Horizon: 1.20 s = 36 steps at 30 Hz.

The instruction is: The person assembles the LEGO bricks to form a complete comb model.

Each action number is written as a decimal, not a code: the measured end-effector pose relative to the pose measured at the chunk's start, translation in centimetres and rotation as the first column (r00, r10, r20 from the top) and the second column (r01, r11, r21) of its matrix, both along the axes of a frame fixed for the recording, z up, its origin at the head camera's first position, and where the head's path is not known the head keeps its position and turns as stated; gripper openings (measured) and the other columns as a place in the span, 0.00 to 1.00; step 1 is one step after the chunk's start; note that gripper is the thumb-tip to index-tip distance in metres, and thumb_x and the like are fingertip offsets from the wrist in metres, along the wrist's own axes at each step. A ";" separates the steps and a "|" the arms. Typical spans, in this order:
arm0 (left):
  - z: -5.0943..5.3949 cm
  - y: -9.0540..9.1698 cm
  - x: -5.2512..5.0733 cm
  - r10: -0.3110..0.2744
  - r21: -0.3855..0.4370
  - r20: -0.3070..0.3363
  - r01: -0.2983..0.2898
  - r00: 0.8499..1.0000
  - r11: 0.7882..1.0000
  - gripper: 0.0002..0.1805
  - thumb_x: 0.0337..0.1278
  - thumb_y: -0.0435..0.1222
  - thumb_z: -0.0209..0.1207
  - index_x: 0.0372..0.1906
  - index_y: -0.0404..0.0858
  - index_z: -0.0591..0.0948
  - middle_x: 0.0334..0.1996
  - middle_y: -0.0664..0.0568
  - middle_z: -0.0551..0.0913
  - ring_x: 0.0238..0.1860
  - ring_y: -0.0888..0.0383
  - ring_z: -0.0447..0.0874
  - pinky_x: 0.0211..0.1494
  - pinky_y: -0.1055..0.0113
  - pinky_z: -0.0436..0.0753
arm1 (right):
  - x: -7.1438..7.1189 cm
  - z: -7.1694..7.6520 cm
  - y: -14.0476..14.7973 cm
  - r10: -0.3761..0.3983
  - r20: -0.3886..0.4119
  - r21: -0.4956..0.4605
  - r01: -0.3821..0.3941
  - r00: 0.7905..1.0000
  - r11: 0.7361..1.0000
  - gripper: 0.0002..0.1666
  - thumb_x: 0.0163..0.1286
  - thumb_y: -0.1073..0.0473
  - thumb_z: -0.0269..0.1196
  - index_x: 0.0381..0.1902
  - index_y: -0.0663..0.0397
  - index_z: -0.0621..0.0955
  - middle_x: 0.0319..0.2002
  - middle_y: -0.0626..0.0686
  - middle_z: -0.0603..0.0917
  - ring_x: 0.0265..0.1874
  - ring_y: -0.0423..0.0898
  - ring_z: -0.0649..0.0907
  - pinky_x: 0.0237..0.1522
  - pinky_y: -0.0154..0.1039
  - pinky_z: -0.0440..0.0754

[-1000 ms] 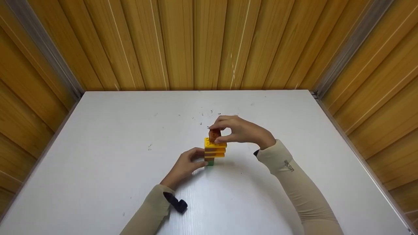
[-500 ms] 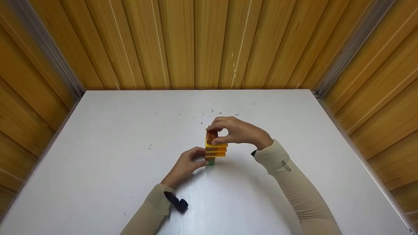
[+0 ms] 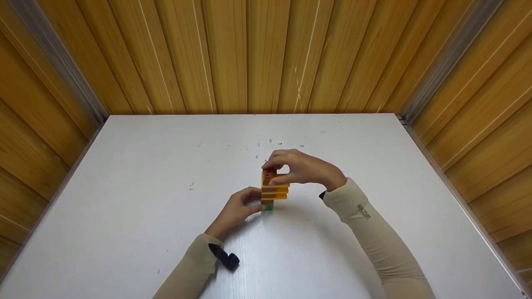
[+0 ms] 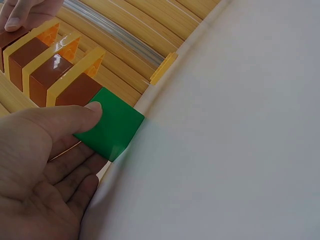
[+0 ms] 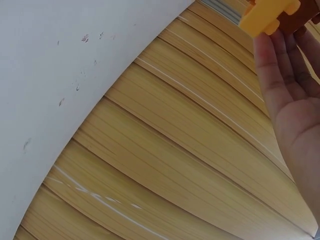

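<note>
A tower of toy building bricks stands on the white table, with brown bricks [image 4: 50,72] and wider yellow bricks [image 4: 74,82] alternating above a green brick [image 4: 117,122]. The yellow bricks jut out to the right. My left hand [image 3: 235,209] grips the tower's foot, its thumb on the green brick and its other fingers partly hidden behind. At the top, my right hand [image 3: 305,166] pinches a brown brick [image 3: 269,174] between thumb and fingers, down against the uppermost yellow brick. In the right wrist view, the fingers meet a yellow brick [image 5: 270,16] and a brown brick [image 5: 300,19].
Another yellow piece [image 4: 164,68] shows near the table's edge in the left wrist view. Wood-patterned panels [image 3: 266,58] enclose the white table [image 3: 124,187] at the back and sides. Small dark marks dot the tabletop beyond the tower.
My right hand has shifted slightly left and then down with the brown brick, which now sits lower on the top yellow brick. The left hand keeps its hold on the base.
</note>
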<state>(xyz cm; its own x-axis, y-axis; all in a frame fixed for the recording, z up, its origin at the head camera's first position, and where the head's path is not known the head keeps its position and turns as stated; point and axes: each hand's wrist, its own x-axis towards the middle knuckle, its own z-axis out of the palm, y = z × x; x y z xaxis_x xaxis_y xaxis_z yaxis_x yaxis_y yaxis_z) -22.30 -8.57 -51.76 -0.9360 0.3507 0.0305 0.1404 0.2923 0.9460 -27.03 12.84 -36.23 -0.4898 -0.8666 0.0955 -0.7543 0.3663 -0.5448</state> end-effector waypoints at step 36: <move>0.4 0.1 0.2 0.000 0.017 0.020 -0.001 1.000 1.000 0.21 0.55 0.38 0.66 0.55 0.45 0.78 0.52 0.53 0.83 0.55 0.56 0.80 0.65 0.55 0.74 | 0.3 0.3 -0.5 -0.071 0.043 0.073 0.067 0.997 0.995 0.21 0.62 0.58 0.67 0.52 0.60 0.81 0.44 0.53 0.80 0.47 0.47 0.82 0.53 0.42 0.81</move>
<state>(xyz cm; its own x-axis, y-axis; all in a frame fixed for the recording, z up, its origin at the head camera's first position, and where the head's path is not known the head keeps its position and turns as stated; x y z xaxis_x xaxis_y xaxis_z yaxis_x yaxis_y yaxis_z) -22.15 -8.51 -51.38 -0.9366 0.3498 0.0175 0.1209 0.2758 0.9536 -26.74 12.38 -35.95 -0.5510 -0.8344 0.0111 -0.7010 0.4555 -0.5487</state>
